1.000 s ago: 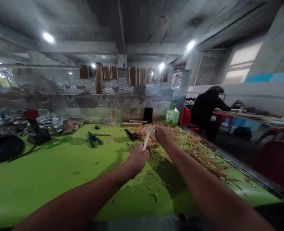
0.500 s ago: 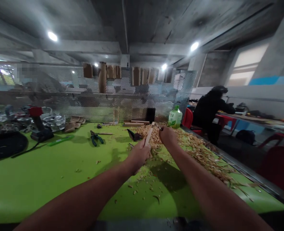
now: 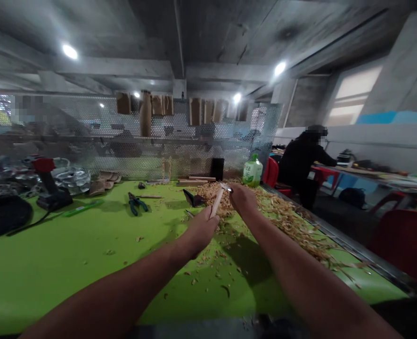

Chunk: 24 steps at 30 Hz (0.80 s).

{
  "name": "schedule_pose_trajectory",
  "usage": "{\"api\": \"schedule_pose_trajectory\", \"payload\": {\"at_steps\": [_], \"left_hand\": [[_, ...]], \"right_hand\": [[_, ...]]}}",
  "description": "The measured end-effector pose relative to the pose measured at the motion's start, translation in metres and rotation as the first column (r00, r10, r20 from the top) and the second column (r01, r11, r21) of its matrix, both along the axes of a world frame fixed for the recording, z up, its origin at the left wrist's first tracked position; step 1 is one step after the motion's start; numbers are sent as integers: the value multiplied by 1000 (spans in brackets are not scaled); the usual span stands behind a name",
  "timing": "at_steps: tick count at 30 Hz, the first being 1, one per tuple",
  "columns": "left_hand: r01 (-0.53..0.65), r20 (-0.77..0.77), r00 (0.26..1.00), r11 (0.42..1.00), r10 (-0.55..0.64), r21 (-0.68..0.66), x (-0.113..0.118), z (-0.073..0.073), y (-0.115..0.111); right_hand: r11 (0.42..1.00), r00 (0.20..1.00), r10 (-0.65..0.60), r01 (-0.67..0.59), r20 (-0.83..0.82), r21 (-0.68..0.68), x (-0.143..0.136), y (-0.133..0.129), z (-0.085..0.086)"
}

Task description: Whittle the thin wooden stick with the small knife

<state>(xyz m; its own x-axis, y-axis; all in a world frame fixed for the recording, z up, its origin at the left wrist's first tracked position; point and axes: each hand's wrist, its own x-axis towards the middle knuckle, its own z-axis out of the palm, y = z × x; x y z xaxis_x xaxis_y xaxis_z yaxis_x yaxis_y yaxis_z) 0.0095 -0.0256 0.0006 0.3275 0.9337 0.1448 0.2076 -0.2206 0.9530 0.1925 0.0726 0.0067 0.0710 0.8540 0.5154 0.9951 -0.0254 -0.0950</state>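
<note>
My left hand [image 3: 204, 230] is closed around the lower part of a pale wooden stick [image 3: 216, 201], which slants up and away from me. My right hand [image 3: 243, 198] is closed on a small knife, its handle hidden in the fist. The short shiny blade [image 3: 226, 188] lies against or very close to the stick's upper end. Beneath and behind both hands spreads a heap of wood shavings [image 3: 234, 212]. A dark, angular object [image 3: 194, 197] lies just left of the stick.
On the green tabletop [image 3: 98, 245] at left are pliers [image 3: 136, 203], a green tool [image 3: 84, 207] and a red-black cordless drill [image 3: 49, 183]. A green bottle [image 3: 252, 170] stands behind the shavings. Wooden strips [image 3: 197, 181] lie before the perforated screen [image 3: 123, 150]. A person [image 3: 302, 162] sits at right.
The whole view has shifted slightly left. The knife in my right hand has come closer to the stick's tip, and its blade now shows. Both hands keep their hold.
</note>
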Motion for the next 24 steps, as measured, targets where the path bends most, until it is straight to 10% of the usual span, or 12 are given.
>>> {"api": "schedule_pose_trajectory", "payload": {"at_steps": [7, 12, 24], "left_hand": [[169, 90, 981, 985, -171, 31, 5, 4, -31], [169, 261, 959, 961, -109, -219, 0, -4, -1], [136, 398, 916, 975, -56, -176, -6, 0, 20]], "right_hand": [[945, 920, -317, 285, -230, -163, 55, 8, 3], [984, 949, -178, 169, -260, -53, 36, 5, 6], [994, 994, 90, -93, -59, -51, -34, -24, 0]]}}
